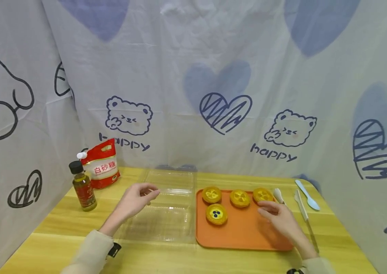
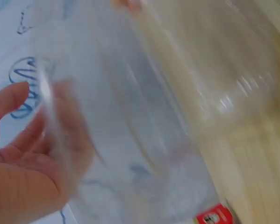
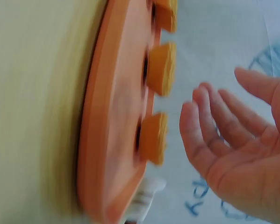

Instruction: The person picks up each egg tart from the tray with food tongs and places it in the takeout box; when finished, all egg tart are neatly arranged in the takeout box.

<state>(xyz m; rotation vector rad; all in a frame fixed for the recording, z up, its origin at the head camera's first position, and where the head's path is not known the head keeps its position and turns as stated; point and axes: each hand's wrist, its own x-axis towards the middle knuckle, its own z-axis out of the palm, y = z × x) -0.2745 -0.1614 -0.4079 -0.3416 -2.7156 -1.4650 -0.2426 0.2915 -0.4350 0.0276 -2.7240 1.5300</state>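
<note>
A clear plastic clamshell box point(image 1: 166, 224) lies open on the table, its two halves spread front and back. My left hand point(image 1: 140, 198) is at its left side, fingers loosely bent and thumb apart. In the left wrist view the fingers point(image 2: 67, 126) show through the clear plastic; whether they touch it, I cannot tell. My right hand point(image 1: 279, 219) hovers over the right part of the orange tray point(image 1: 245, 232), holding nothing. Nearest to it is a yellow egg tart point(image 1: 263, 195) in the back row. Another tart point(image 1: 216, 214), with dark berries, sits in front at the left.
At the back left stand a red and white sugar bag point(image 1: 104, 167) and a dark-capped bottle point(image 1: 84, 188). Right of the tray lie a light blue spoon point(image 1: 308, 196), a knife point(image 1: 301, 205) and a white-ended utensil point(image 1: 278, 195). A printed curtain point(image 1: 176, 133) borders the table.
</note>
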